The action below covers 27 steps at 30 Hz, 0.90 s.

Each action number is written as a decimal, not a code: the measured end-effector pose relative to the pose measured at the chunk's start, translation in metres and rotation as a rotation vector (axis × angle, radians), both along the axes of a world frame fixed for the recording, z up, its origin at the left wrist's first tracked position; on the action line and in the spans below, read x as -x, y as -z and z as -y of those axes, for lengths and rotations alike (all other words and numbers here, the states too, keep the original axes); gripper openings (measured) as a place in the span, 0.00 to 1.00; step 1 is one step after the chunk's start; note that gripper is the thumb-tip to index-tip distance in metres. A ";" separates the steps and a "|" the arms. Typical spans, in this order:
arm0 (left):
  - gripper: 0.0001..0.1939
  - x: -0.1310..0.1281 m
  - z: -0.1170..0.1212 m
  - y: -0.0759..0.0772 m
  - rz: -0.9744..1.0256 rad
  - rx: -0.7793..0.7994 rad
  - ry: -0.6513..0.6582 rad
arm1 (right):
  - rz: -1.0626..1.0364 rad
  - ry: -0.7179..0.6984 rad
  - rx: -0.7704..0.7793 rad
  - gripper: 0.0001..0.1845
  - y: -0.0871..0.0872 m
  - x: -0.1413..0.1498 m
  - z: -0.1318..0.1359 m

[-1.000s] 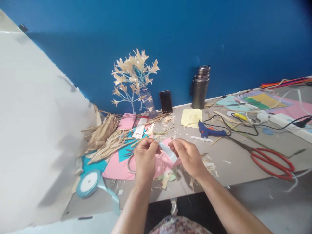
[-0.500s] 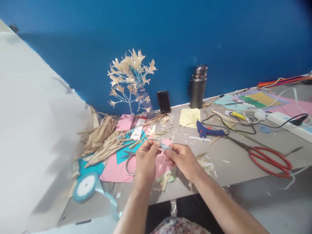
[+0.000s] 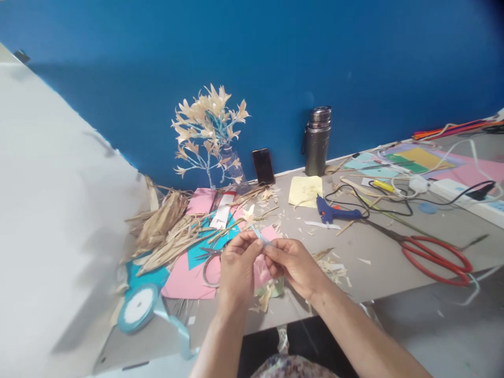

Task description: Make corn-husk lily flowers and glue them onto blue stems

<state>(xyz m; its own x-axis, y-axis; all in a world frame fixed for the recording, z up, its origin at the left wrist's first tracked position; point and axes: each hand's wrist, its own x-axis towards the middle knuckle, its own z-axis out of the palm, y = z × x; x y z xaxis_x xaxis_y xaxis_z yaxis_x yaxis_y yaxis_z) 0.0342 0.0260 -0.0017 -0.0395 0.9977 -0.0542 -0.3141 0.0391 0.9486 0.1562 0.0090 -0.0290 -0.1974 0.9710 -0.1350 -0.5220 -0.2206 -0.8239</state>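
A pale husk flower [image 3: 249, 214] points away from me above my fingertips, its stem [image 3: 256, 231] covered in light blue. My left hand [image 3: 239, 262] is closed on that stem just below the bloom. Close against it, my right hand [image 3: 292, 262] pinches a light blue ribbon [image 3: 266, 241] at the stem's lower part; the fingers hide most of the strip. Small scissors [image 3: 210, 270] lie beside my left hand on pink and blue paper. To the left, a ribbon spool [image 3: 137, 308] has a loose tail hanging past the table edge.
Dried husks [image 3: 167, 231] are heaped at left, by a bottle of husk flowers [image 3: 212, 118]. A phone [image 3: 263, 166] and a steel flask [image 3: 318, 142] stand against the wall. On the right lie a blue glue gun [image 3: 336, 211], red-handled scissors [image 3: 437, 260] and a power strip [image 3: 468, 197] with cables.
My hands have drawn closer together and sunk slightly. More of the blue-covered stem shows beneath the flower, while less ribbon spans the gap between my hands.
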 end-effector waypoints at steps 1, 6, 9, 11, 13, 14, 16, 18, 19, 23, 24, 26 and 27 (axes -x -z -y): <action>0.10 0.000 -0.001 0.001 -0.007 -0.008 -0.026 | 0.047 0.004 -0.013 0.24 0.000 -0.001 0.001; 0.10 0.003 -0.001 -0.001 -0.022 0.019 -0.023 | 0.410 0.137 -0.144 0.19 -0.006 -0.019 0.005; 0.13 -0.002 0.002 -0.002 -0.026 0.029 0.044 | 0.457 0.235 -0.157 0.19 -0.012 -0.033 0.001; 0.18 -0.008 0.005 -0.002 -0.034 0.005 0.068 | 0.457 0.226 -0.198 0.19 -0.016 -0.037 -0.004; 0.21 -0.014 0.006 -0.002 -0.071 -0.024 0.091 | 0.431 0.185 -0.223 0.19 -0.019 -0.038 -0.007; 0.21 -0.016 0.007 -0.003 -0.094 -0.032 0.100 | 0.408 0.170 -0.220 0.19 -0.020 -0.037 -0.009; 0.20 -0.021 0.007 -0.004 -0.121 -0.030 0.099 | 0.358 0.173 -0.196 0.17 -0.022 -0.036 -0.011; 0.19 -0.024 0.008 -0.006 -0.093 -0.003 0.089 | 0.335 0.213 -0.176 0.16 -0.024 -0.035 -0.013; 0.19 -0.025 0.008 -0.007 -0.065 0.025 0.097 | 0.337 0.238 -0.174 0.15 -0.025 -0.036 -0.014; 0.16 -0.028 0.005 -0.011 0.018 0.167 0.239 | 0.411 0.309 -0.215 0.13 -0.027 -0.039 -0.018; 0.16 -0.029 0.004 -0.011 0.016 0.182 0.252 | 0.453 0.328 -0.237 0.12 -0.027 -0.038 -0.018; 0.16 -0.030 0.000 -0.011 -0.001 0.182 0.228 | 0.579 0.397 -0.303 0.11 -0.028 -0.036 -0.018; 0.16 -0.031 -0.002 -0.010 -0.013 0.176 0.208 | 0.656 0.452 -0.345 0.11 -0.029 -0.034 -0.017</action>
